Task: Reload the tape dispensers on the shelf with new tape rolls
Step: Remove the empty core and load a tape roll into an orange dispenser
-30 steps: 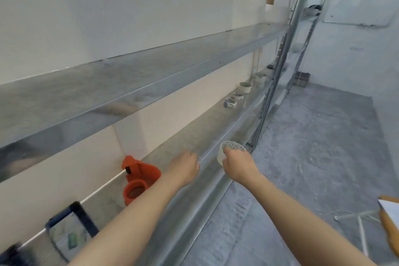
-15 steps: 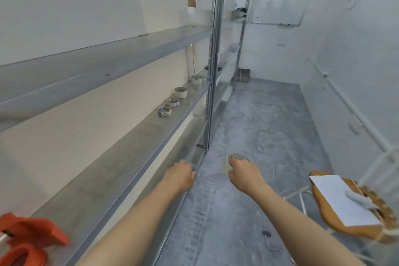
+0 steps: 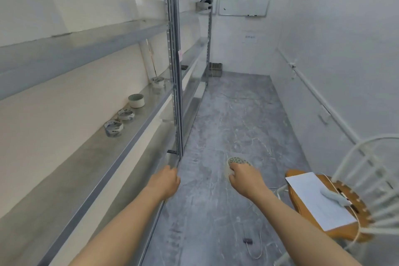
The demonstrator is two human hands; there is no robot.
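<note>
Item: roll [image 3: 234, 163], patterned, held in the right hand [image 3: 245, 179]. The grip is closed around its near side, with the fingers curled on the rim; the flat face is turned up and away. It is carried over the floor [image 3: 233, 114], to the right of the shelf [image 3: 86, 157] and apart from it.

Left hand [image 3: 166, 181]: fingers curled together, with nothing seen in the grip. It is held just beside the front edge of the shelf, nearer to it than the right hand.

Relation for the coming move: the shelf is run lengthwise away from the viewer, and its long axis lies left of the held roll. No dispenser is seen in this view, so the roll's target is judged to lie outside the frame.

Shelf contents, further along from the hands: two low patterned rolls [image 3: 113, 127] side by side; beyond them a plain white roll [image 3: 136, 100], or possibly a cup, the view being too soft to tell; further still another roll [image 3: 158, 81] near the upright post [image 3: 174, 71].

Right of the shelf, across the floor: a chair [image 3: 328, 207], with a paper sheet [image 3: 317, 198] laid on its seat.
</note>
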